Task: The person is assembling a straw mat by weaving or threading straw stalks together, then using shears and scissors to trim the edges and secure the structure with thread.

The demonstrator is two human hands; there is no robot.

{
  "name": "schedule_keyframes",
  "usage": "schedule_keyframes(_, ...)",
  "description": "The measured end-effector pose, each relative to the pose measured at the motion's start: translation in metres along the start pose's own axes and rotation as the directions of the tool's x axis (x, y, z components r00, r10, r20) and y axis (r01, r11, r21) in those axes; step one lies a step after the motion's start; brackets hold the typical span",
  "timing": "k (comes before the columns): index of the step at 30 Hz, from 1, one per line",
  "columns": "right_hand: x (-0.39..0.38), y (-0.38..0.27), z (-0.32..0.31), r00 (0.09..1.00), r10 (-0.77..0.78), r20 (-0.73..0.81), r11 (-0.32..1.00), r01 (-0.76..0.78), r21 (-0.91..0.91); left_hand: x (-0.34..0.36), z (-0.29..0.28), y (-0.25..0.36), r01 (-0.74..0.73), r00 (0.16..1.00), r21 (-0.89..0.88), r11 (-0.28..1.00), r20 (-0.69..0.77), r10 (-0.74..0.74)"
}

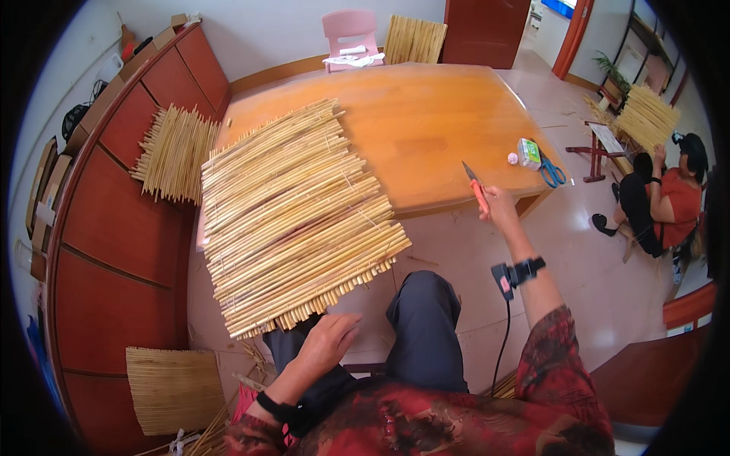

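A mat of yellow reed stalks [296, 220], tied together with thin thread, lies over the left part of the table and juts past its near edge toward my lap. Just below the mat's near edge, my left hand [328, 342] hovers over my left knee with nothing in it, fingers loosely stretched toward the right. My right hand [498, 207] is closed round the orange-red handle of a small knife [475, 182]. Its grey pointed blade angles up and to the left over the table's near edge, apart from the mat.
On the orange table [426, 144], blue-handled scissors [553, 175], a small green-and-white box [528, 154] and a pinkish ball [512, 159] sit at the right. More reed bundles [176, 152] stand by red cabinets [122, 205]. A co-worker in red [673, 201] sits far right, beyond a pink chair [350, 34].
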State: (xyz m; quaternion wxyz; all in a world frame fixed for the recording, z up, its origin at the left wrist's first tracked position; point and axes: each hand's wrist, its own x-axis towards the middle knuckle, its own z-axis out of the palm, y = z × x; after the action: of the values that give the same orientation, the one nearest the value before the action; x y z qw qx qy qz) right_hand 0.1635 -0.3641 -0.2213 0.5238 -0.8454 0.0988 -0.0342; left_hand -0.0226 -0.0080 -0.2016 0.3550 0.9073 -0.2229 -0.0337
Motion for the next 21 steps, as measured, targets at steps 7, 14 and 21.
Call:
schedule_keyframes(7,-0.162,-0.025,0.042,0.965,-0.204,0.165,0.979,0.196,0.063,0.045,0.044,0.021,0.311,0.95,-0.728,0.612,0.252,-0.183)
schedule_keyframes(14,-0.185,-0.026,0.059,0.905,-0.377,0.198,0.913,0.4,-0.086,0.064,0.076,0.027,0.438,0.897,-0.867,0.236,0.406,-0.173)
schedule_keyframes(21,-0.173,-0.03,0.07,0.919,-0.34,0.201,0.927,0.363,-0.092,0.071,0.082,0.017,0.403,0.901,-0.915,0.038,0.388,-0.195)
